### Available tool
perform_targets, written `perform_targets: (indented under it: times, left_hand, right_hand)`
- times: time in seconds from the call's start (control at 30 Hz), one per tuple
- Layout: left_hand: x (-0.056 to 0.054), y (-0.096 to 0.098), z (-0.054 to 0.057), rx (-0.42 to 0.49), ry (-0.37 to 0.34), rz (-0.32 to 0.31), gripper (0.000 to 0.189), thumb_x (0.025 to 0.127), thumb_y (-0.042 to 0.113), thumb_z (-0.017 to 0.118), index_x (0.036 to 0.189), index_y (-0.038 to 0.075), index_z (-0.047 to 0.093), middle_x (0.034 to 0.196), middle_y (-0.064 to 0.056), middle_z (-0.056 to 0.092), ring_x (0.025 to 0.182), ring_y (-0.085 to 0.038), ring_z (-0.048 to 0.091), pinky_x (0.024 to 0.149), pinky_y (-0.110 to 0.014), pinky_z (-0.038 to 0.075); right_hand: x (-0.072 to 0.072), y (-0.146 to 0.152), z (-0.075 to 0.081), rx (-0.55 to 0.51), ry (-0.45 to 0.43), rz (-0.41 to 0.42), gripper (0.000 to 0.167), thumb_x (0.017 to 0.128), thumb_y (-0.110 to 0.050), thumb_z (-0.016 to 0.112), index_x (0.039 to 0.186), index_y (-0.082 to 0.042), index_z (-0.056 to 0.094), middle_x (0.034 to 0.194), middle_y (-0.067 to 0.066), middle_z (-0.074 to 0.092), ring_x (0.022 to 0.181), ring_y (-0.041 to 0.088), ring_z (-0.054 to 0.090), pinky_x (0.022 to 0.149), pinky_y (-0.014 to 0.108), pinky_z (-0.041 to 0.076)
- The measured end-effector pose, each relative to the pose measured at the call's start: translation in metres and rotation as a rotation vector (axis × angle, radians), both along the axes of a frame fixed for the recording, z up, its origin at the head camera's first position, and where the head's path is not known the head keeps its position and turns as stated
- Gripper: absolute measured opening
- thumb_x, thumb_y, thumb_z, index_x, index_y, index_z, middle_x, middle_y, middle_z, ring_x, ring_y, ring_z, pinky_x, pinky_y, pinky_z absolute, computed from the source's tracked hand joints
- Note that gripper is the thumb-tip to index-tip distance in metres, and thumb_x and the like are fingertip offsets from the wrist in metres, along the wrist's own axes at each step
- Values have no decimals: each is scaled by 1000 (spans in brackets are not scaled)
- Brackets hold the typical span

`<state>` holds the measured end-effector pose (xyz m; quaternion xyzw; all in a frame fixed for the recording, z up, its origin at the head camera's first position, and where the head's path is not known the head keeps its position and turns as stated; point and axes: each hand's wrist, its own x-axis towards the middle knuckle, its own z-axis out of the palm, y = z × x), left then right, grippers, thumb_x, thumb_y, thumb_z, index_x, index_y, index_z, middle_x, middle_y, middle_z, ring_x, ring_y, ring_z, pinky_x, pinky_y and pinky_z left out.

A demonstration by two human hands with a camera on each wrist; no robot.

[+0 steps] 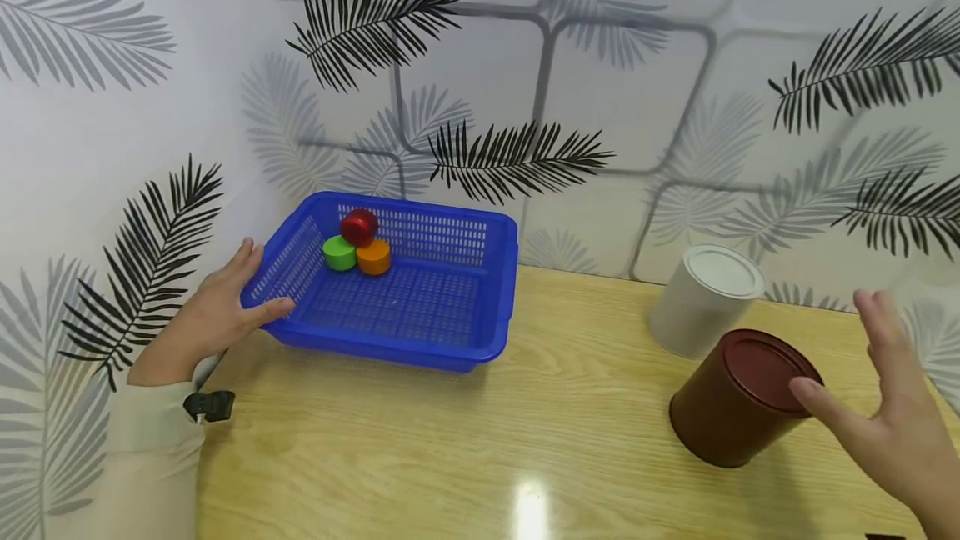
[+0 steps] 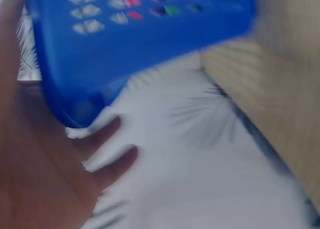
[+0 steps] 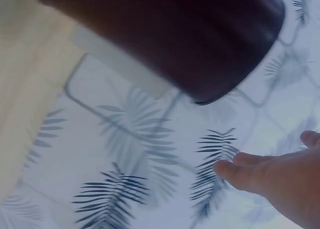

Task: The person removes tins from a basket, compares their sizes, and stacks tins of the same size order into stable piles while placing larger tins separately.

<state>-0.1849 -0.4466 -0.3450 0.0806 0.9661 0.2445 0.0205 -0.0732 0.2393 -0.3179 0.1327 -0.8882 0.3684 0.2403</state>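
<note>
At the left end of a blue plastic basket [image 1: 393, 357], my left hand [image 1: 221, 298] has its thumb stretched toward the front rim and its fingers extended along the outer side. The left wrist view shows those fingers [image 2: 107, 139] spread near the basket corner [image 2: 80, 104]. Inside the basket, toward the back left, a red round piece [image 1: 358, 227] rests above a green one [image 1: 340, 253] and an orange one [image 1: 373, 257]. My right hand [image 1: 892, 415] is held with thumb and fingers apart, just right of a dark brown lidded canister [image 1: 731, 407]; nothing is in its grasp.
Behind the brown canister stands a white lidded canister [image 1: 701, 307], close to the back wall. A light wooden table [image 1: 390, 448] bears everything. A wall with leaf patterns [image 1: 480, 90] borders it at the back and left.
</note>
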Motion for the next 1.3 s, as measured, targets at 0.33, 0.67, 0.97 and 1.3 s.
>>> perform_targets:
  times: [0.33, 0.67, 0.97, 1.3]
  left_hand:
    - [-12, -10, -12, 82, 78, -41, 114, 92, 50, 70, 161, 8, -10, 165, -13, -21, 149, -49, -8, 111, -72, 7]
    - [-5, -9, -9, 66, -18, -24, 115, 93, 53, 67, 159, 10, -18, 164, -12, -25, 148, -51, -2, 111, -71, 14]
    - [-2, -8, -10, 67, -26, 0, 117, 93, 54, 66, 158, 6, -19, 164, -15, -24, 150, -45, -7, 115, -67, 10]
    - [-1, -6, -12, 38, -45, 35, 117, 92, 66, 60, 159, 4, -13, 166, -15, -17, 151, -42, -4, 116, -65, 11]
  right_hand:
    - [-6, -64, 35, 38, 198, 191, 88, 92, -41, 75, 158, -2, 29, 167, 14, 13, 154, 27, 7, 118, 32, 6]
    - [-29, -133, 58, 57, 223, 388, 86, 94, -48, 69, 157, -3, 33, 167, 12, 17, 142, 20, 36, 98, 19, 41]
    - [-61, -189, 75, 73, 149, 488, 75, 99, -37, 67, 160, -14, 31, 165, 2, 26, 149, 27, 26, 117, 45, 27]
    - [-121, -261, 81, 130, -134, 557, 70, 101, -28, 64, 161, -15, 30, 161, 6, 34, 137, 28, 46, 107, 50, 42]
